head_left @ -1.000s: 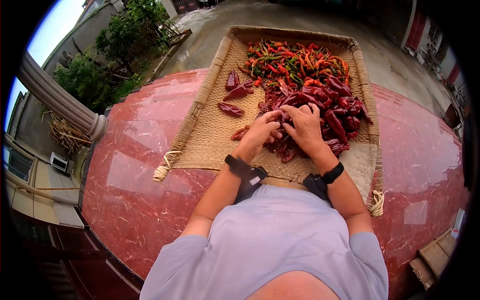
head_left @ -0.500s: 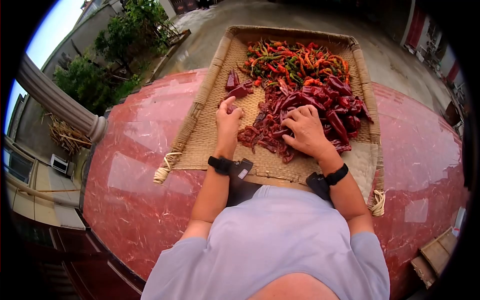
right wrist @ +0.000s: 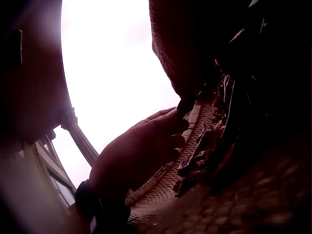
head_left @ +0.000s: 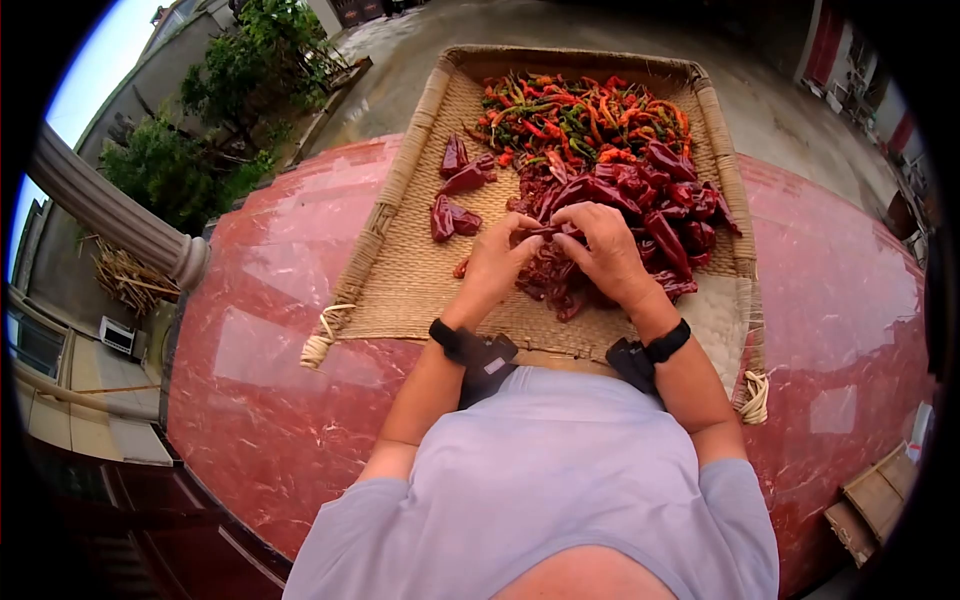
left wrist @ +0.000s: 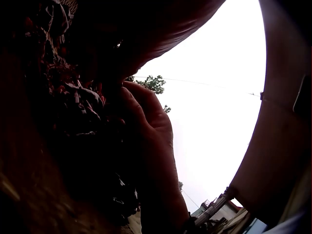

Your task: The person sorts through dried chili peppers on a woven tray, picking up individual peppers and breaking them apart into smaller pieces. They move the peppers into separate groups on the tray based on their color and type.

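In the head view my left hand (head_left: 492,266) and right hand (head_left: 612,258) are close together over the near part of a woven tray (head_left: 375,270). Fingers and thumbs of both pinch a dark red dried pepper (head_left: 546,231), mostly covered by the fingers. Beneath and beyond them lies a heap of large dark red peppers (head_left: 668,240), with shrivelled red pieces (head_left: 550,280) on its near side. Both wrist views are very dark; the left wrist view shows bent fingers of a hand (left wrist: 153,131) against bright sky.
Thin red, orange and green chillies (head_left: 590,115) cover the tray's far end. On its left side lie two peppers (head_left: 462,172) and, nearer, another pair (head_left: 453,218). Red marble-like floor (head_left: 290,330) surrounds the tray; a fluted column (head_left: 120,205) stands at left.
The left hand went left to the loose peppers, then came back beside the right hand. One more pepper lies there now. The right hand stayed over the heap and now pinches a pepper.
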`<action>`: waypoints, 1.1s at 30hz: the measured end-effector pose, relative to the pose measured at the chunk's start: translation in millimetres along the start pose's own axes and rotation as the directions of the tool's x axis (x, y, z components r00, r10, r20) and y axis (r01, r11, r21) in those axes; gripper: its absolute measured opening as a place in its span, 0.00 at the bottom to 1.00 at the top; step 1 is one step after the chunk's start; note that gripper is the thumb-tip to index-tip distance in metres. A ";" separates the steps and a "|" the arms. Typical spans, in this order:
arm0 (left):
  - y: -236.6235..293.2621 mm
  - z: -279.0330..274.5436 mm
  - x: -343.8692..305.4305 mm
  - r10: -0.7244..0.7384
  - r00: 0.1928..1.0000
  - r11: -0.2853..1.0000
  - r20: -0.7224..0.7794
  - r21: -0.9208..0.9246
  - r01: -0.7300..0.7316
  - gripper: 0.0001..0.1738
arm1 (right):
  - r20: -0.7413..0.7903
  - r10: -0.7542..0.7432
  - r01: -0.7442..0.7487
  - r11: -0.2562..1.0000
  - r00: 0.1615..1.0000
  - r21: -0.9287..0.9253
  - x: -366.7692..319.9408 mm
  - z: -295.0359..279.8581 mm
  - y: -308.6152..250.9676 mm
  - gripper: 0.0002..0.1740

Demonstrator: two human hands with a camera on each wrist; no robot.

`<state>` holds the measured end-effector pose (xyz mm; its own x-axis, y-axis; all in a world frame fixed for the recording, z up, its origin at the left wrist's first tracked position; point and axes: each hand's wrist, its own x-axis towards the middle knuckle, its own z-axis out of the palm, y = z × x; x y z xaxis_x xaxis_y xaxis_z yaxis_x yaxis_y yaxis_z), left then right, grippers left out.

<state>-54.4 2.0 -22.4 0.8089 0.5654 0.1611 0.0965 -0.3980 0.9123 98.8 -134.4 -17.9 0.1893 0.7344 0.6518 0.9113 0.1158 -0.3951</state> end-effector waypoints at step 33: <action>-52.6 43.7 103.3 -0.293 0.953 0.952 0.071 0.109 0.285 0.26 | -0.324 0.300 -0.216 0.939 0.897 0.269 -5.1 3.2 4.7 0.17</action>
<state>49.5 49.8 -70.2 0.7842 0.6043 -0.1406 0.3856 -0.2971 0.8735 101.0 -135.5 -25.2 0.5614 0.4767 0.6764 0.7161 0.1298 -0.6858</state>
